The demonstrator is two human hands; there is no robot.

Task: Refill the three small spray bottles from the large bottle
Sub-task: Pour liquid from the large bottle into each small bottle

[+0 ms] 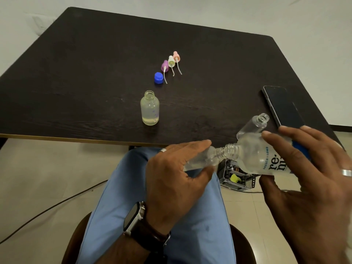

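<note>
My right hand grips the large clear bottle with blue lettering, tipped sideways in front of the table's near edge. Its open mouth meets the neck of a small clear bottle, tilted in my left hand. A second small bottle, uncapped, shows tilted just behind the large bottle at the table edge. A third small bottle stands upright and uncapped on the table, with a little liquid in its bottom. Three spray tops, purple, white and pink, lie in a row beside a blue cap.
A dark phone lies near the right edge of the dark wooden table. Below the table, a metal-caged device sits on the tiled floor with a cable running left. My blue-trousered legs and a chair are beneath my hands.
</note>
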